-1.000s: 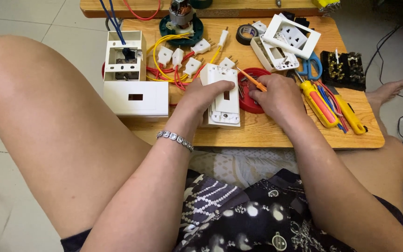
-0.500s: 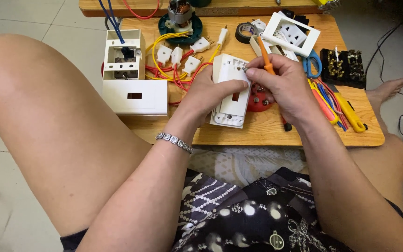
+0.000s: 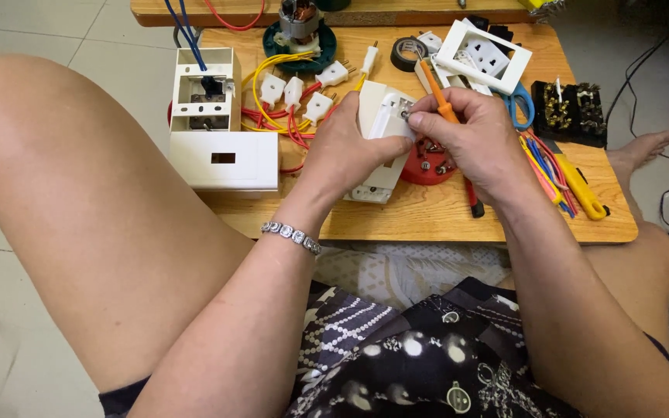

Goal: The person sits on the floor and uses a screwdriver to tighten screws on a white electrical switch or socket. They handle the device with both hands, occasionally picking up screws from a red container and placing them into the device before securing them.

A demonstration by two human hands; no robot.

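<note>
My left hand point(image 3: 350, 151) grips a white plastic socket plate point(image 3: 381, 143) and holds it tilted up off the low wooden table point(image 3: 427, 220). My right hand point(image 3: 470, 139) holds an orange-handled screwdriver point(image 3: 437, 97), its tip pressed to the upper part of the plate. A silver bracelet point(image 3: 292, 236) is on my left wrist. A red round part point(image 3: 427, 162) lies under the plate, partly hidden by my hands.
A white wall box point(image 3: 214, 124) with blue wires stands at left. White plugs on yellow and red wires point(image 3: 296, 97), a motor on a green base point(image 3: 301, 27), black tape point(image 3: 410, 53), a white socket frame point(image 3: 483, 56), a black terminal block point(image 3: 569, 112) and yellow-handled tools point(image 3: 574, 182) lie around.
The white plate went from lying flat on the table to being lifted and tilted in my left hand. My right hand rose with the screwdriver and brought it to the plate's top.
</note>
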